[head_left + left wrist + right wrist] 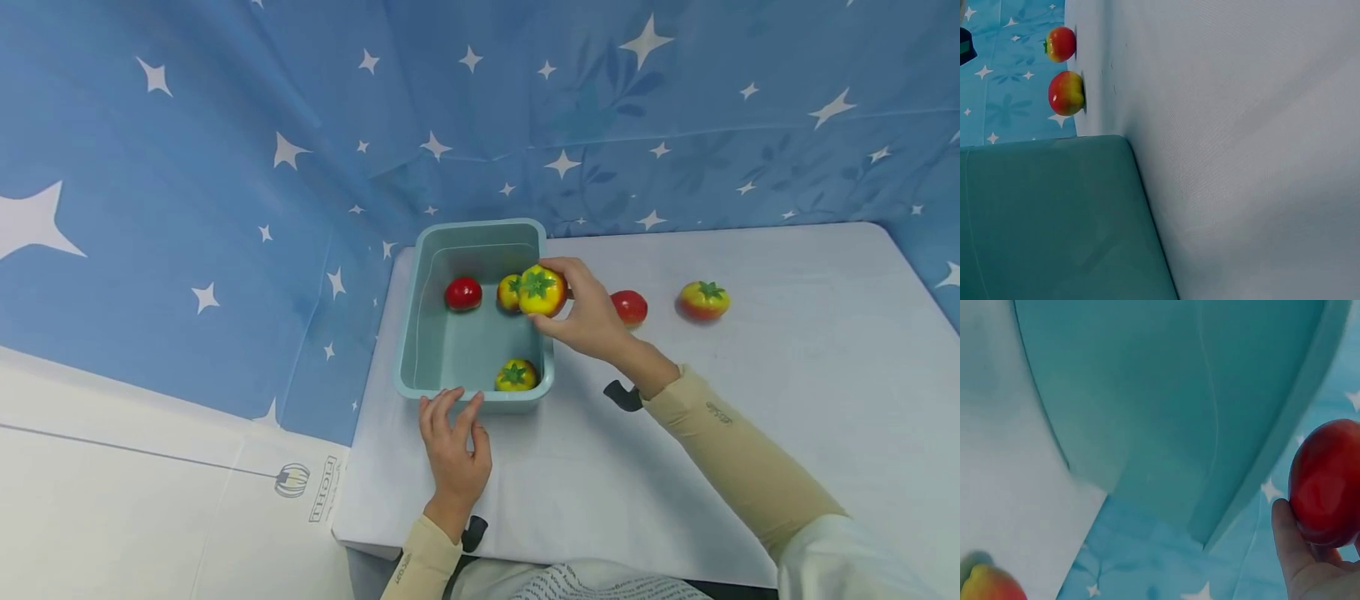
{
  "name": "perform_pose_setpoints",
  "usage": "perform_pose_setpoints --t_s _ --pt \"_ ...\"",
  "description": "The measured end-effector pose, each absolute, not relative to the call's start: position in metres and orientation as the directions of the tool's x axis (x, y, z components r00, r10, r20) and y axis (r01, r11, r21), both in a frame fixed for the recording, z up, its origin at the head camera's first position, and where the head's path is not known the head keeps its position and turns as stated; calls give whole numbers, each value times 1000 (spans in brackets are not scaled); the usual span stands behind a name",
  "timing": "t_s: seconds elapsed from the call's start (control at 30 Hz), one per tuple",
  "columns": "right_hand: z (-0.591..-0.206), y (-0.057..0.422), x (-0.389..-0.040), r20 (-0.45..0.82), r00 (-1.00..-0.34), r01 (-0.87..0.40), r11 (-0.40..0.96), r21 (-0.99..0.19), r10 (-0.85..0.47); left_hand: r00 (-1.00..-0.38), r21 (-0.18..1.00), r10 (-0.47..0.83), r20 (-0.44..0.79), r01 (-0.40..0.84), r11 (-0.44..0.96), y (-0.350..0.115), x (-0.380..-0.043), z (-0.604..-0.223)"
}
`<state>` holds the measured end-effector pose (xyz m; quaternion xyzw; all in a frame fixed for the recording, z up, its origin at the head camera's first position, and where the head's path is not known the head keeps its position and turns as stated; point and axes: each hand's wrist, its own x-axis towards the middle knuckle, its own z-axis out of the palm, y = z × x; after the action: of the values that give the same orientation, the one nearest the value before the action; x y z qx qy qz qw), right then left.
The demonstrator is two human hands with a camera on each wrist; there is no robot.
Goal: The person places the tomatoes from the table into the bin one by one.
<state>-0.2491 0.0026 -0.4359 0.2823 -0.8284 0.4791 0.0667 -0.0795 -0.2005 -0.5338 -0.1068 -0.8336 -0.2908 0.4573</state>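
Note:
My right hand [588, 312] grips a yellow-and-red toy tomato [542, 291] between thumb and fingers, over the right side of a teal plastic bin [465, 350]. Its green leafy top faces up in the head view; the right wrist view shows its red underside. Inside the bin lie a red tomato [463, 293] at the left, a yellow one [507, 293] partly hidden behind the held one, and another yellow one [516, 375] in the near right corner. At the bin's near rim, my left hand [457, 458] has its fingers loosely spread, fingertips right at the edge.
On the white-covered table [787, 400], right of the bin, are a red tomato [629, 308], partly behind my right hand, and a yellow-red tomato [703, 301]. A blue star-patterned curtain [480, 108] hangs along the table's back and left.

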Motion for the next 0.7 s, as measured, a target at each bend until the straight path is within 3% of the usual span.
perform_pose_setpoints --t_s 0.7 --pt "-445 -50 -233 362 -761 -589 341 -733 -538 -566 383 -82 821 438 813 -203 -79 -537"
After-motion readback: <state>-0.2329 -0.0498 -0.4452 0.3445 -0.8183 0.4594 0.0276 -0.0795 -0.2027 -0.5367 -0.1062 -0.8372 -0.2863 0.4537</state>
